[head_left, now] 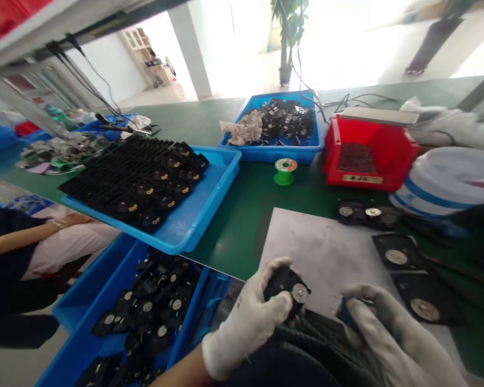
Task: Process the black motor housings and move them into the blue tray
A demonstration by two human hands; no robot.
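My left hand (248, 320), in a white glove, is closed on a black plastic part with a round silver disc (287, 290), above the near edge of a white sheet (302, 242). To its right, my right hand (399, 333), gloved too, has its fingers curled round a small dark blue object (348, 313). Blur hides what kind of object that is. The two hands are apart. Similar black parts with silver discs (395, 257) lie on the sheet's right side, close to my right hand.
A blue tray (210, 212) holds rows of black parts at left. Below it, a blue bin (76, 344) contains more. Farther back are a blue tray of small pieces (270, 153), a green solder spool (284, 177), a red bin (371, 180) and a white bucket (447, 183). A person sits at left.
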